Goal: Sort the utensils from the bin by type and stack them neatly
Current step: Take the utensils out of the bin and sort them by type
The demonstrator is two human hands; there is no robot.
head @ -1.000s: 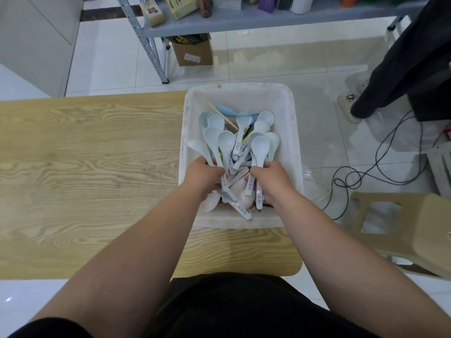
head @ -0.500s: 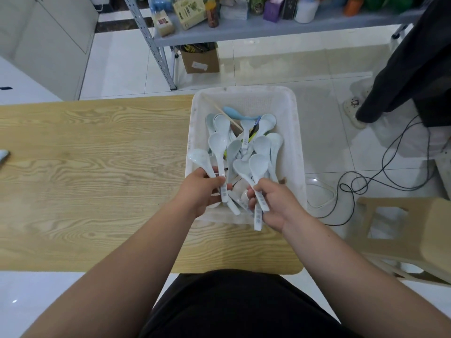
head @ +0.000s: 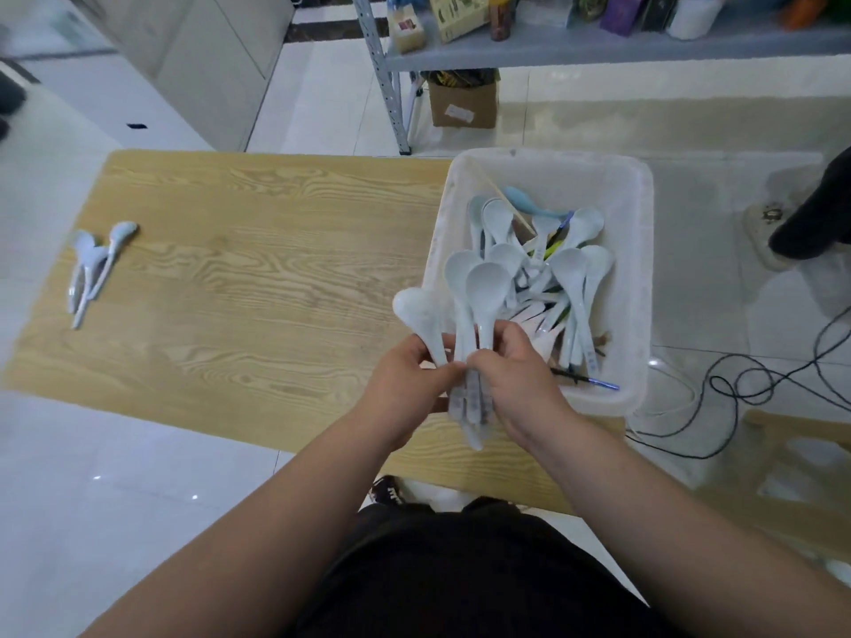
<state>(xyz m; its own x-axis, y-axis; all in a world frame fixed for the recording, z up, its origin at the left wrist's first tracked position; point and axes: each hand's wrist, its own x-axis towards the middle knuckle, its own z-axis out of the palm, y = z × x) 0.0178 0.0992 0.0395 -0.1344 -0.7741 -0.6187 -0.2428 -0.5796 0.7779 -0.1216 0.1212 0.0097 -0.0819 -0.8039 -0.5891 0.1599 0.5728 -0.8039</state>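
A white plastic bin (head: 640,269) stands at the right end of the wooden table (head: 258,269). It holds several pale blue-white soup spoons (head: 571,274), a darker blue spoon (head: 525,200), a wooden chopstick (head: 506,202) and thin dark sticks. My left hand (head: 405,384) and my right hand (head: 515,375) meet over the bin's near-left corner. Together they grip a bunch of white spoons (head: 474,297) by the handles, bowls pointing away from me. A small pile of spoons (head: 94,264) lies at the table's far left.
A grey metal shelf (head: 598,43) with boxes and bottles stands behind the table, a cardboard box (head: 463,103) under it. Black cables (head: 746,389) trail on the floor at right, beside a beige stool (head: 801,472). Someone's dark-clad leg (head: 815,218) is at the right edge.
Both hands have lifted out of the bin with spoons and come together toward its near-left corner. The view has swung left, showing the pile of spoons at the table's left end.
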